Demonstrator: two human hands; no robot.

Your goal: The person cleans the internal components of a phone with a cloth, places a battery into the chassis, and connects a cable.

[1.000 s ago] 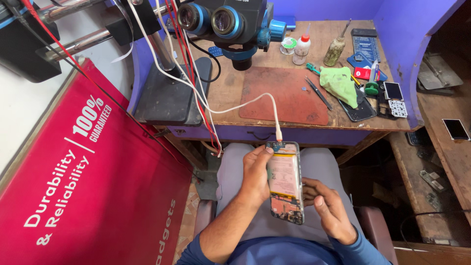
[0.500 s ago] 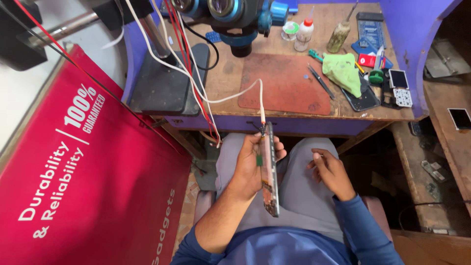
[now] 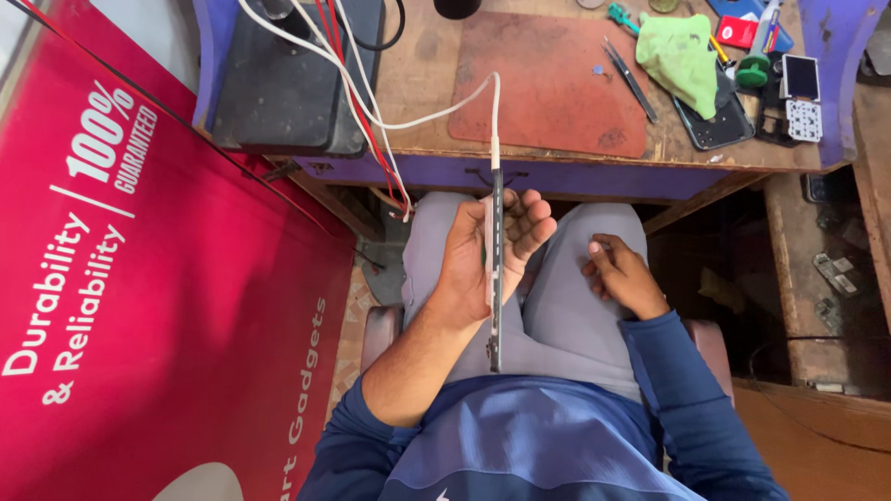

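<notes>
Holding a smartphone (image 3: 495, 269) edge-on above the lap, white charging cable (image 3: 436, 109) plugged into its far end.

Left hand (image 3: 483, 255) grips the phone along its long side, fingers curled round the edge; right hand (image 3: 624, 274) rests loosely closed on the right thigh, holding nothing. Judged thin, stiff and light, with smooth, slippery faces, and probably fragile; best held by the long edges, clear of the cable plug. Only the phone's edge shows, so its faces and condition cannot be made out. Beyond, on the tabletop (image 3: 422, 93): red work mat (image 3: 548, 79), tweezers (image 3: 629, 79), green cloth (image 3: 684, 56), another dark phone (image 3: 715, 125). Far items are cut off at the top edge.
</notes>
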